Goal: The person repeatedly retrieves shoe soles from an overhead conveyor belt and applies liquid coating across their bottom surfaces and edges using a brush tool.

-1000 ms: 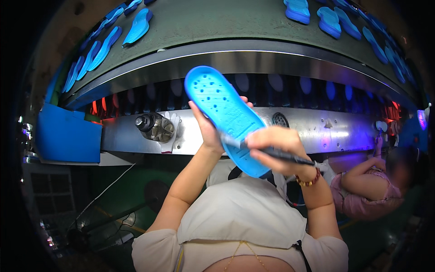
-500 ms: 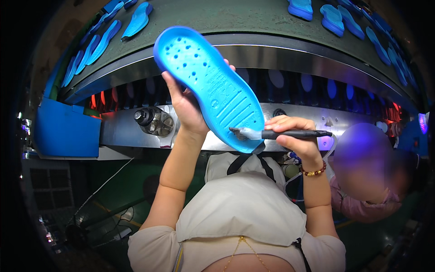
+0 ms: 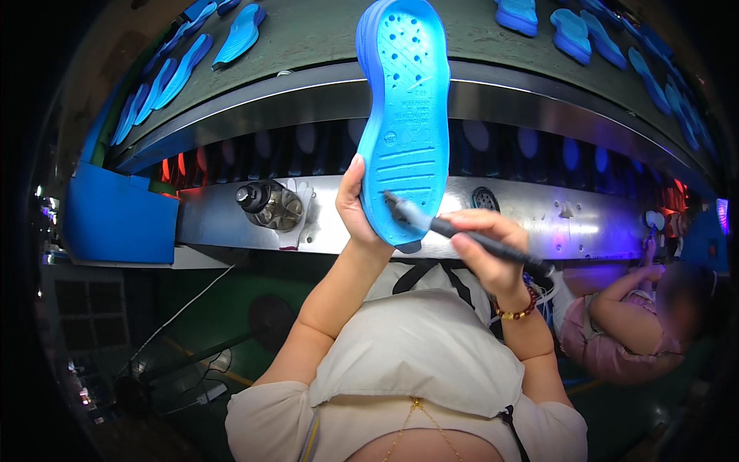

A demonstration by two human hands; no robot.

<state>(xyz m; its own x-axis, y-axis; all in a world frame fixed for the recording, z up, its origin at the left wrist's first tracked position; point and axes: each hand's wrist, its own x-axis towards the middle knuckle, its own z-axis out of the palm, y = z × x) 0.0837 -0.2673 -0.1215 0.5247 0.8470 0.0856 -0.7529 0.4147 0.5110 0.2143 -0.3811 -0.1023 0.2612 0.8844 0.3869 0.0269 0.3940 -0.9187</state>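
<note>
A: What's the room like?

B: A dim workshop with a dark green floor (image 3: 185,296). Nearest is the person's beige cloth apron (image 3: 412,339).

A: And the hands?

B: The right hand (image 3: 493,246) pinches a slim black-handled brush with a pale collar (image 3: 445,226) between thumb and fingers. The left hand (image 3: 360,204) grips the lower end of a long, bright-blue shoe sole (image 3: 412,115), thumb along its left edge; the other fingers are hidden.

A: Where exactly is the sole?

B: Raised in front of the person, nearly upright in view, its upper end overlapping the surface beyond. The bristles are over its grooved lower part; I can't tell how firmly they press.

A: Past that?

B: A shiny metal ledge (image 3: 531,212), with a clear, dark-capped bottle (image 3: 271,206) on the left. A co-worker in pink (image 3: 608,331) is on the right. Farthest, a wide, dull-green work surface (image 3: 323,38) bears more blue soles (image 3: 240,35) at both sides.
</note>
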